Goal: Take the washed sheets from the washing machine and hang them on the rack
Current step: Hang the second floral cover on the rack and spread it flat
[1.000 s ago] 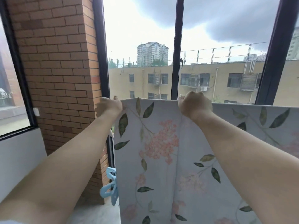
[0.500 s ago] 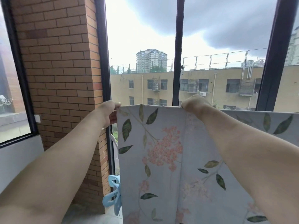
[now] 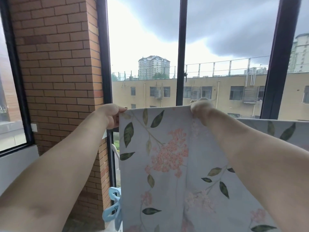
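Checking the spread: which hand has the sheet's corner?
The left hand, pinching the top left corner of the floral sheet; the right hand grips further along its top edge.

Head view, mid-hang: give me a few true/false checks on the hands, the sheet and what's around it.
1. The left hand grips the sheet at its top left corner. True.
2. The right hand hangs free of the sheet. False: it grips the sheet's top edge.
3. The sheet is plain white. False: it is pale with pink flowers and green leaves.
4. A blue clip shows low down beside the sheet's left edge. True.
5. The brick pillar stands to the right of the sheet. False: it stands to the left, behind the left arm.
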The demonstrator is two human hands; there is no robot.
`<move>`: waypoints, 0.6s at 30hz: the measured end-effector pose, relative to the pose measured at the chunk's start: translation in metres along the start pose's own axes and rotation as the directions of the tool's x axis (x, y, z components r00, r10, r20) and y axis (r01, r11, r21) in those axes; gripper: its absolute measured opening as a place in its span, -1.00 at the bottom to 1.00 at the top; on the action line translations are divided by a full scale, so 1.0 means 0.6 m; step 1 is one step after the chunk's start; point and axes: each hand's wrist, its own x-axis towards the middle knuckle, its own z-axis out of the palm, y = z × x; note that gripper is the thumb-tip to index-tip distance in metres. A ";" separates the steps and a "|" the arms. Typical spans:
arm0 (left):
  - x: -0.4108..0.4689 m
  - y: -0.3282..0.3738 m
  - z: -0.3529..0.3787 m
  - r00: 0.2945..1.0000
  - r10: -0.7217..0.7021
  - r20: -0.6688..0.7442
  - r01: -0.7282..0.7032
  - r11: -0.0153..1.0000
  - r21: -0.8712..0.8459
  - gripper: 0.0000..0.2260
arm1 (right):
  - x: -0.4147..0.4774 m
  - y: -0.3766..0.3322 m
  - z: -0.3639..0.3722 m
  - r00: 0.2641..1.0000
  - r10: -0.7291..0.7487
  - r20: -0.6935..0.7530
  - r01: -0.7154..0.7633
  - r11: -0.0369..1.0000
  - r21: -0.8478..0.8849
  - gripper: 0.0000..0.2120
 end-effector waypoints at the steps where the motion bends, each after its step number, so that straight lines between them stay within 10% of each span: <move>1: -0.002 0.001 0.002 1.000 -0.002 -0.009 0.002 1.000 0.000 -0.93 | -0.002 0.000 -0.003 1.000 0.006 -0.013 -0.005 0.998 0.067 -0.86; 18: -0.001 -0.001 0.024 0.994 -0.068 -0.082 0.063 0.996 -0.062 -0.90 | -0.038 -0.004 -0.055 0.975 -0.028 -0.220 0.025 1.000 -0.019 -0.83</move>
